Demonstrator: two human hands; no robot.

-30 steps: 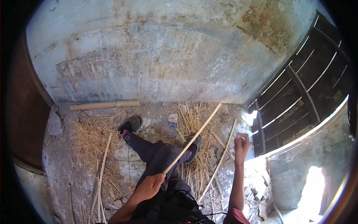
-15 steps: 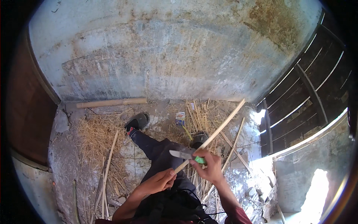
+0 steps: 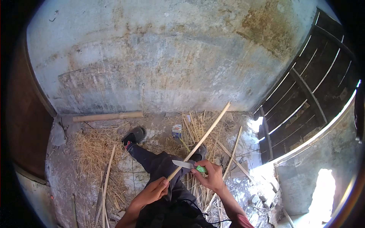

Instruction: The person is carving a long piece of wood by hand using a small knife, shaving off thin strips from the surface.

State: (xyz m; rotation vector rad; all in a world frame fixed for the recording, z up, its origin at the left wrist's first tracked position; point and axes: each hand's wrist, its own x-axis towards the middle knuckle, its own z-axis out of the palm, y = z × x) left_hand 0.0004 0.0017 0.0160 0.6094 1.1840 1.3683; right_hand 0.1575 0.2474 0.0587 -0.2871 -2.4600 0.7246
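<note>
My left hand (image 3: 154, 190) is closed round the near end of a long pale strip of split bamboo (image 3: 209, 131). The strip slants up and away to the right, over my bent leg. In my right hand (image 3: 210, 176) is a knife (image 3: 183, 164), its green handle (image 3: 201, 169) gripped between thumb and fingers. The blade points left and lies across the strip, a little beyond my left fingers. Whether its edge bites into the bamboo cannot be made out.
Fine shavings (image 3: 93, 148) heap at the left, with loose strips (image 3: 109, 171) beside them. More split pieces (image 3: 194, 131) lie ahead. A bamboo pole (image 3: 108, 116) rests along the stained wall (image 3: 159, 60). Dark slatted boards (image 3: 304, 102) stand at the right, near rubble (image 3: 262, 201).
The strip's far end has swung left and down in the view. My right hand has come off the strip to its right side, still holding the knife. The whole view has shifted slightly.
</note>
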